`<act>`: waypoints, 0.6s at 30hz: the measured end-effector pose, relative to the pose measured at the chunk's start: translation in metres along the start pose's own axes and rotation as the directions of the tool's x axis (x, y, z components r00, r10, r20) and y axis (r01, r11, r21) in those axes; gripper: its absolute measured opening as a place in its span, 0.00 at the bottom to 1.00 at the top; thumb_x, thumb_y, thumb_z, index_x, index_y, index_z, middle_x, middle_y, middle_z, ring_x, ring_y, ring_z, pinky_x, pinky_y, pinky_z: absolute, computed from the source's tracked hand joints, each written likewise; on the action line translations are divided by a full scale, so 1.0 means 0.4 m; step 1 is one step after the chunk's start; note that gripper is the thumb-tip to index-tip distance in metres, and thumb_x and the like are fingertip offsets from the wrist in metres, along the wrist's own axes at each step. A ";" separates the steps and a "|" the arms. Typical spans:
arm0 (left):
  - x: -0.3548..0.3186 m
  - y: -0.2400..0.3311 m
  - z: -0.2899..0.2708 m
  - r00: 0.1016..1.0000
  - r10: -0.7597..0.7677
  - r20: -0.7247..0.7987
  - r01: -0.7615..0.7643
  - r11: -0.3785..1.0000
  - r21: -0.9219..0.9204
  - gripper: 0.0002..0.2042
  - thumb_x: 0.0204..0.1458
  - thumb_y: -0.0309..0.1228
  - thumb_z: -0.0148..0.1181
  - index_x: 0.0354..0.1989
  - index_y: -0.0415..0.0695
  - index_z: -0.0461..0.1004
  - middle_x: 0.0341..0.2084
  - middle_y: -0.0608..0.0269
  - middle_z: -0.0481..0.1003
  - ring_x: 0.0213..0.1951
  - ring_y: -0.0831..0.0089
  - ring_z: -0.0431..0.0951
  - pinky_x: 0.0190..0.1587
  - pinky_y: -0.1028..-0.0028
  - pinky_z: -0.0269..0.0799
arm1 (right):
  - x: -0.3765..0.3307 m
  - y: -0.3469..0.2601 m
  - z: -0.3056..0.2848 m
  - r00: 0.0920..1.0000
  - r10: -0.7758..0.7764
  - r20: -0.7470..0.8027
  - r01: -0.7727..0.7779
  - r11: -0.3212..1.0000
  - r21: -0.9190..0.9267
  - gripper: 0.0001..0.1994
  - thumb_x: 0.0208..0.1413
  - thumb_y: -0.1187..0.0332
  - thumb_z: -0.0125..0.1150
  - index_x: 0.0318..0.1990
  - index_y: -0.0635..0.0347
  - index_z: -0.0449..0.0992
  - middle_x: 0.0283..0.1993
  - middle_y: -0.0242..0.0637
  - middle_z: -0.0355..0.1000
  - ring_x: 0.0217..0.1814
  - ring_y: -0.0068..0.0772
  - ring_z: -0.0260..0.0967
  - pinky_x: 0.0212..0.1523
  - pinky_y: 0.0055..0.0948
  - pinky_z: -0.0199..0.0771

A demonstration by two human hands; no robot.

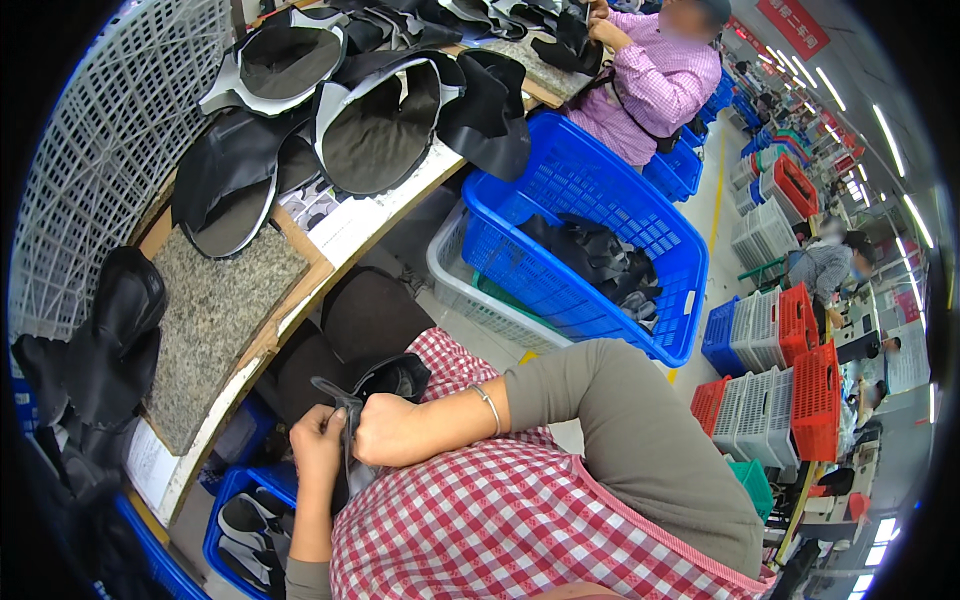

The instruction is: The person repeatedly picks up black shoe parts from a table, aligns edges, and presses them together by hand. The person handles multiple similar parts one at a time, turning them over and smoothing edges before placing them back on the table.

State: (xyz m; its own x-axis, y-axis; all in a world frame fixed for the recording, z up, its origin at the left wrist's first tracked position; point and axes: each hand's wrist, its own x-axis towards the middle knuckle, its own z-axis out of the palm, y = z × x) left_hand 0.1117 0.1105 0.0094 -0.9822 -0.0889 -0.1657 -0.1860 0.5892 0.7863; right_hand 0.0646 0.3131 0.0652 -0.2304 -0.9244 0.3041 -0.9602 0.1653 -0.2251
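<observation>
Over my lap, close to the table edge, both hands grip a black shoe upper [402, 377] with a grey edge. My left hand [316, 446] pinches that edge between thumb and fingers. Right beside it, my right hand [388, 430] is closed in a fist around the same piece; the fingertips are hidden. Ahead of my hands lies a speckled stone slab [215, 330] on the worktable [385, 205]. Several black uppers with grey linings are heaped past the slab, the nearest black upper [228, 185] overlapping its far end.
A blue crate [600, 290] of dark pieces stands right of the table, over a white crate [450, 265]. Below the table is another blue crate [215, 520]. A white crate [110, 150] rises at left beside black uppers [110, 340]. A co-worker [650, 85] works at the far end.
</observation>
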 end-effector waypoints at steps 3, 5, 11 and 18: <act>0.041 0.022 -0.095 0.877 -0.267 0.400 0.481 0.511 -0.713 0.12 0.65 0.37 0.62 0.35 0.42 0.79 0.23 0.68 0.77 0.22 0.77 0.76 0.21 0.78 0.72 | 0.003 -0.011 -0.009 0.998 0.027 0.054 -0.029 0.999 0.022 0.05 0.39 0.64 0.65 0.19 0.52 0.82 0.21 0.36 0.78 0.26 0.39 0.80 0.23 0.40 0.76; 0.030 0.084 -0.157 0.910 -0.350 0.220 0.359 0.404 -0.842 0.17 0.70 0.45 0.54 0.47 0.41 0.75 0.34 0.65 0.76 0.32 0.76 0.79 0.29 0.76 0.76 | 0.006 -0.015 -0.022 0.984 0.055 0.168 -0.056 0.998 -0.001 0.05 0.39 0.65 0.66 0.22 0.52 0.84 0.26 0.37 0.81 0.30 0.40 0.81 0.26 0.41 0.78; -0.121 0.241 -0.179 0.952 0.288 0.099 -0.277 0.955 -0.109 0.24 0.58 0.36 0.67 0.60 0.38 0.74 0.49 0.53 0.79 0.51 0.62 0.80 0.56 0.66 0.76 | 0.039 0.024 -0.041 0.991 0.123 0.058 -0.122 0.992 -0.013 0.05 0.40 0.64 0.67 0.22 0.52 0.83 0.27 0.39 0.82 0.29 0.40 0.82 0.27 0.42 0.79; -0.036 0.175 -0.236 0.980 0.131 0.149 -0.115 0.987 -0.113 0.13 0.63 0.29 0.60 0.51 0.33 0.78 0.37 0.40 0.80 0.43 0.51 0.85 0.45 0.63 0.78 | 0.165 0.003 -0.092 0.884 -0.037 0.466 0.088 0.992 -0.087 0.07 0.45 0.61 0.71 0.29 0.52 0.86 0.30 0.37 0.83 0.34 0.40 0.83 0.34 0.39 0.82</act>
State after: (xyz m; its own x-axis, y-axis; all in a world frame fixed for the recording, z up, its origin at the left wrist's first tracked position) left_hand 0.1102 0.0773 0.1229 -0.9828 0.1099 -0.1482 -0.0740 0.5012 0.8621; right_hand 0.0426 0.2648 0.1190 -0.0944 -0.9835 -0.1544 -0.9868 0.1129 -0.1158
